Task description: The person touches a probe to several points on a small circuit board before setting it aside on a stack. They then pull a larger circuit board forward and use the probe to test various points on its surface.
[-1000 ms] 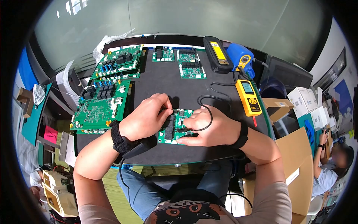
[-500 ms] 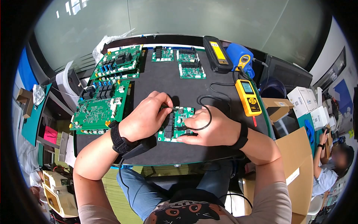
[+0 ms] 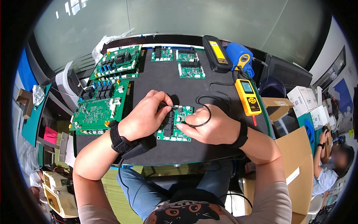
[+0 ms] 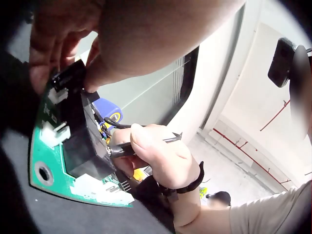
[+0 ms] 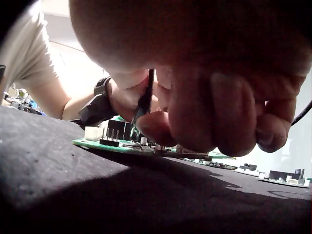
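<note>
A small green circuit board with a row of black relays lies on the dark mat in front of me. My left hand pinches it at its far left corner; in the left wrist view the thumb and fingers straddle a black block there. On the board's right side, my right hand holds a slim black plug on a cable, its fingers curled round it. Seen from the right wrist, the plug's narrow end points down close over the board among its white and black connectors.
Larger green boards are stacked at the left. Several small boards lie at the back. A yellow handheld meter, a black case and a blue device stand at the right. A cardboard box is beside the table.
My right hand has turned and lifted slightly, so the plug's end no longer shows over the relays in the head view and more of the board's near right corner shows. The left hand keeps its hold.
</note>
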Tool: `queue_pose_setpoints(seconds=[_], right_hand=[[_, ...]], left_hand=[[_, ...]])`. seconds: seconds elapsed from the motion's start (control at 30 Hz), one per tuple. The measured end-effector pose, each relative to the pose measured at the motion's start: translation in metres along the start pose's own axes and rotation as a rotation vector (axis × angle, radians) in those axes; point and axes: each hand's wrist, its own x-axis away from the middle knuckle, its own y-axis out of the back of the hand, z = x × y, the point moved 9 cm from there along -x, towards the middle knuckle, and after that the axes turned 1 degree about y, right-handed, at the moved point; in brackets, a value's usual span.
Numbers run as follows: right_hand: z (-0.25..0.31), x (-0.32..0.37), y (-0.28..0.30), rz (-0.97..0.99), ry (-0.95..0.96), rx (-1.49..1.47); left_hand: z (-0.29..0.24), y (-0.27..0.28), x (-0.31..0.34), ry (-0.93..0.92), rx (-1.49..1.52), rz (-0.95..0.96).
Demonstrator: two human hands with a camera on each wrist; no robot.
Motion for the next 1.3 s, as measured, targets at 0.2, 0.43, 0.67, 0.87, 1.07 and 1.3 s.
queue_pose_setpoints(seconds=[0.2, 0.43, 0.67, 0.87, 1.07, 1.3], right_hand=[[0.003, 0.000, 0.000, -0.007, 0.029, 0.031], [-0.002, 0.001, -0.005, 0.034, -0.042, -0.010], [-0.006, 0.003, -0.009, 0.055, -0.097, -0.021], [-0.001, 0.006, -0.013, 0.071, -0.049, 0.117], [0.006, 0.007, -0.009, 0.006, 0.009, 0.209], [0.003, 0.006, -0.009, 0.034, -0.047, 0.153]], left_hand=[[-0.001, 0.000, 0.000, -0.002, 0.002, -0.003], [-0.001, 0.000, 0.000, -0.015, -0.003, -0.013], [-0.004, 0.000, 0.001, -0.025, -0.004, -0.028], [-0.003, 0.000, 0.000, -0.005, 0.009, -0.020], [-0.003, 0.001, 0.000, 0.042, 0.028, -0.014], [-0.004, 0.002, 0.000, 0.068, 0.039, -0.015]])
